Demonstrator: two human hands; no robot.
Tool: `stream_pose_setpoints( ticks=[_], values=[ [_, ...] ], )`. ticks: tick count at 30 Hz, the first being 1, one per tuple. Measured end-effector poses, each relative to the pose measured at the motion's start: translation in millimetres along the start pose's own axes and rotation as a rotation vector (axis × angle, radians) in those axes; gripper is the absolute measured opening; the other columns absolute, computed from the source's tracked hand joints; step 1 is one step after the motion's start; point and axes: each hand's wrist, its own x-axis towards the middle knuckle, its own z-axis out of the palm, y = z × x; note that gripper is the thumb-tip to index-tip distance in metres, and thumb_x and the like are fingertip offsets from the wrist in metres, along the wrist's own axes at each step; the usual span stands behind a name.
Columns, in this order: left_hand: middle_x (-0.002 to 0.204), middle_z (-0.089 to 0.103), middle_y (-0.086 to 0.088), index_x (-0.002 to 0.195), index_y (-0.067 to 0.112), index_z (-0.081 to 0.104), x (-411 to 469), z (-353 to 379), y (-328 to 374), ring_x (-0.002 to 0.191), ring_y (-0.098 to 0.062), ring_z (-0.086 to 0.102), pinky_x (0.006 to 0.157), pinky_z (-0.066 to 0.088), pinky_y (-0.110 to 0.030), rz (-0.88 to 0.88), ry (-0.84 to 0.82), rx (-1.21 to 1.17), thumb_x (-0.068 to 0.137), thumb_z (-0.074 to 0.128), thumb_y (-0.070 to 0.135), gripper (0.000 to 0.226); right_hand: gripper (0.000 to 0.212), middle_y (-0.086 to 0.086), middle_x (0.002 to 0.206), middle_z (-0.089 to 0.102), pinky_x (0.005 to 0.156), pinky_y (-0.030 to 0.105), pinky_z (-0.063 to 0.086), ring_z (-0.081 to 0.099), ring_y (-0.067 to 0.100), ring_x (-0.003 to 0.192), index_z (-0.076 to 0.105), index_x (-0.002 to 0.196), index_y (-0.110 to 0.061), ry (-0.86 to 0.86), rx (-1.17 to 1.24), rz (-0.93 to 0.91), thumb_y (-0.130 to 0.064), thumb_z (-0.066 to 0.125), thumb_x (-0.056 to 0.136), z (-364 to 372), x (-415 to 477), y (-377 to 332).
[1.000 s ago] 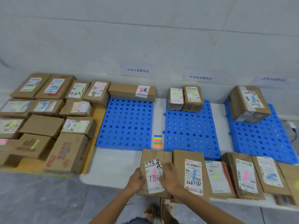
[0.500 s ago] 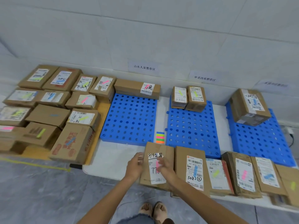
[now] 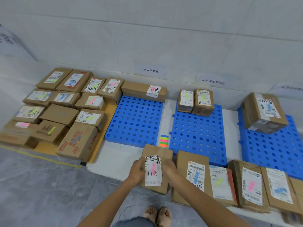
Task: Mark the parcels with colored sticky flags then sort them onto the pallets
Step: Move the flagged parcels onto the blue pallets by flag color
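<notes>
Clamps the cardboard parcel [image 3: 158, 149] between both hands, right over the front edge of the white table [image 3: 114, 161]. Grips its left edge with the left hand [image 3: 136, 169], fingers curled round behind the box, thumb up against the edge of the white label [image 3: 153, 177]. Grips the right edge with the right hand [image 3: 169, 167], fingers wrapped onto the cardboard, but motion-blurred, so cannot tell one finger from the next. Shows the label facing up between the two hands, "7786" handwritten across it, a pink sticky flag [image 3: 153, 167] stuck upright down its middle. Holds the parcel tilted, far end pointing at the gap between the left blue pallet [image 3: 134, 122] and the middle blue pallet [image 3: 196, 133], just short of the sticky flag pad [image 3: 164, 141] lying in that gap. Reaches in with both forearms from the bottom of the view, converging on the box, wrists about level. Sits just beside the blue-flagged parcel [image 3: 182, 163] of the front row, to its left. Further back: one flat pink-flagged parcel [image 3: 139, 90] at the left pallet's far edge, two small green-flagged parcels [image 3: 196, 102] side by side on the middle pallet, one large blue-flagged box [image 3: 264, 112] on the right blue pallet [image 3: 270, 148].
</notes>
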Motion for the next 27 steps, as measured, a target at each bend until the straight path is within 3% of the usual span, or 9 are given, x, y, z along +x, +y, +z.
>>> stream_pose_setpoints(
  ticks=[2, 5, 7, 11, 16, 21, 23, 25, 27],
  values=[
    [0.127, 0.054, -0.013, 0.124, 0.012, 0.055, -1, -4, -1, 0.113, -0.02, 0.054, 0.09, 0.04, -0.015, 0.007, 0.067, -0.018, 0.08, 0.058, -0.008, 0.049, 0.016, 0.001, 0.102, 0.059, 0.093, 0.033, 0.047, 0.057, 0.021, 0.101, 0.055, 0.098, -0.015, 0.019, 0.113, -0.011, -0.023, 0.042, 0.096, -8, -14, -6],
    [0.127, 0.051, -0.007, 0.12, 0.022, 0.059, -7, -10, 3, 0.118, -0.019, 0.049, 0.1, 0.04, -0.023, 0.048, 0.189, -0.064, 0.08, 0.057, -0.007, 0.049, 0.025, 0.0, 0.125, 0.055, 0.098, 0.033, 0.043, 0.051, 0.021, 0.115, 0.057, 0.116, -0.021, 0.046, 0.219, -0.083, -0.015, 0.043, 0.097, -20, -17, 5],
    [0.122, 0.05, 0.0, 0.114, 0.031, 0.061, -12, -17, 14, 0.115, -0.016, 0.047, 0.1, 0.041, -0.025, 0.097, 0.246, -0.142, 0.082, 0.061, -0.002, 0.045, 0.03, -0.003, 0.131, 0.051, 0.098, 0.034, 0.045, 0.05, 0.017, 0.115, 0.057, 0.118, -0.026, 0.068, 0.236, -0.189, -0.01, 0.048, 0.094, -28, -23, 5],
    [0.118, 0.047, 0.003, 0.111, 0.031, 0.064, -14, -43, 41, 0.112, -0.01, 0.046, 0.088, 0.04, -0.009, 0.142, 0.348, -0.297, 0.083, 0.062, -0.002, 0.043, 0.035, -0.005, 0.12, 0.048, 0.084, 0.019, 0.043, 0.05, 0.006, 0.097, 0.059, 0.115, -0.029, 0.128, 0.222, -0.4, -0.004, 0.049, 0.092, -36, -29, -19],
    [0.123, 0.048, 0.002, 0.12, 0.023, 0.062, 11, -100, 67, 0.114, -0.009, 0.045, 0.083, 0.039, -0.008, 0.167, 0.437, -0.35, 0.086, 0.06, 0.0, 0.041, 0.041, -0.001, 0.126, 0.044, 0.1, 0.033, 0.044, 0.049, 0.013, 0.109, 0.055, 0.126, -0.018, 0.105, 0.175, -0.568, 0.0, 0.046, 0.091, -30, -24, -86],
    [0.131, 0.052, 0.0, 0.124, 0.017, 0.059, 52, -137, 64, 0.124, -0.013, 0.044, 0.1, 0.037, -0.023, 0.152, 0.445, -0.254, 0.088, 0.057, -0.002, 0.042, 0.044, 0.006, 0.142, 0.035, 0.107, 0.036, 0.038, 0.04, 0.02, 0.128, 0.045, 0.135, -0.007, 0.054, 0.061, -0.615, 0.002, 0.046, 0.092, -14, -6, -134],
    [0.132, 0.052, -0.005, 0.125, 0.013, 0.058, 70, -150, 61, 0.126, -0.017, 0.044, 0.095, 0.037, -0.015, 0.15, 0.434, -0.237, 0.088, 0.056, -0.004, 0.041, 0.05, 0.009, 0.149, 0.026, 0.111, 0.035, 0.033, 0.032, 0.021, 0.135, 0.04, 0.139, -0.007, 0.033, -0.009, -0.623, 0.003, 0.048, 0.091, -7, 5, -152],
    [0.133, 0.051, -0.005, 0.126, 0.012, 0.057, 90, -164, 55, 0.122, -0.015, 0.046, 0.081, 0.039, -0.001, 0.132, 0.416, -0.249, 0.089, 0.054, -0.005, 0.041, 0.054, 0.009, 0.153, 0.017, 0.113, 0.031, 0.028, 0.023, 0.021, 0.141, 0.035, 0.142, -0.009, 0.005, -0.08, -0.629, 0.003, 0.049, 0.091, 2, 17, -169],
    [0.132, 0.052, -0.004, 0.127, 0.012, 0.056, 112, -178, 48, 0.12, -0.014, 0.048, 0.078, 0.04, -0.001, 0.145, 0.409, -0.22, 0.088, 0.055, -0.005, 0.042, 0.057, 0.01, 0.154, 0.013, 0.114, 0.026, 0.023, 0.016, 0.022, 0.143, 0.031, 0.143, -0.009, -0.008, -0.143, -0.644, 0.002, 0.05, 0.091, 13, 33, -182]
  ],
)
